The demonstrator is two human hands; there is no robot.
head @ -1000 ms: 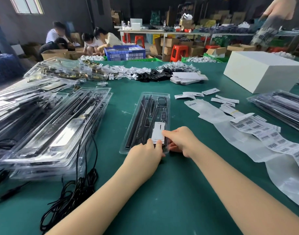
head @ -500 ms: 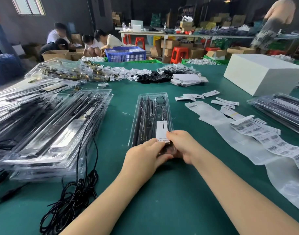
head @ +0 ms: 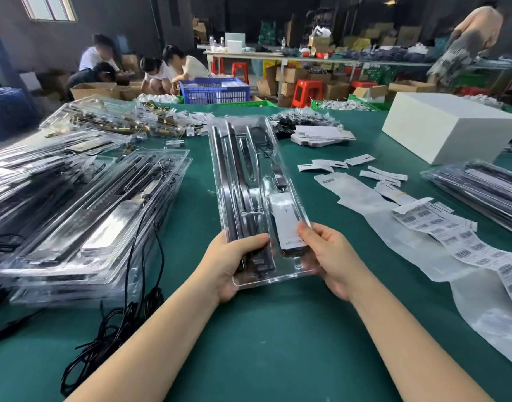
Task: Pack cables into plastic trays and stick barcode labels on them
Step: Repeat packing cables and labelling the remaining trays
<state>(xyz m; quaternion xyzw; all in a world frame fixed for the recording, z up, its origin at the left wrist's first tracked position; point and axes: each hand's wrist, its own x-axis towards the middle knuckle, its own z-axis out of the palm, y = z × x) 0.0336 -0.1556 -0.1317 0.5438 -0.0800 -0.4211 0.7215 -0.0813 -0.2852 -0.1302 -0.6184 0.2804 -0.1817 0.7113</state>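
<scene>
Tray [head: 256, 195] of cables, held clear of the green bench [head: 278, 343] at centre, far end tipped toward 12 o'clock. Gripped at near corners: left hand [head: 234, 264] wrapped round the 7 o'clock corner, right hand [head: 328, 258] pinching the 5 o'clock edge beside the white label [head: 286, 224]. Seemingly labelled already; probably due next for the stack [head: 86, 216] at 9 o'clock. Label print too blurred for reading; underside fingers hidden.
</scene>
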